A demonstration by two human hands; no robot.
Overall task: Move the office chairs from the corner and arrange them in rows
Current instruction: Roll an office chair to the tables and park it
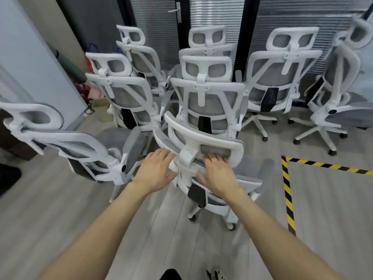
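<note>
A white-framed office chair with grey mesh (203, 138) stands right in front of me, its back toward me. My left hand (156, 170) lies on the left top edge of its backrest, fingers spread. My right hand (217, 172) grips the backrest top just under the headrest, fingers curled into the frame. Several more white and grey chairs stand beyond: one directly behind (207, 91), one at the left (121, 91), two by the blinds (282, 73), one far right (339, 87). Another chair (66, 142) stands close at my left, turned sideways.
Yellow and black hazard tape (287, 190) marks a corner on the grey wood floor at the right. A glass door with a handle (177, 13) and blinds lie behind the chairs. A white panel (30, 63) stands at the left, with bags on the floor beside it.
</note>
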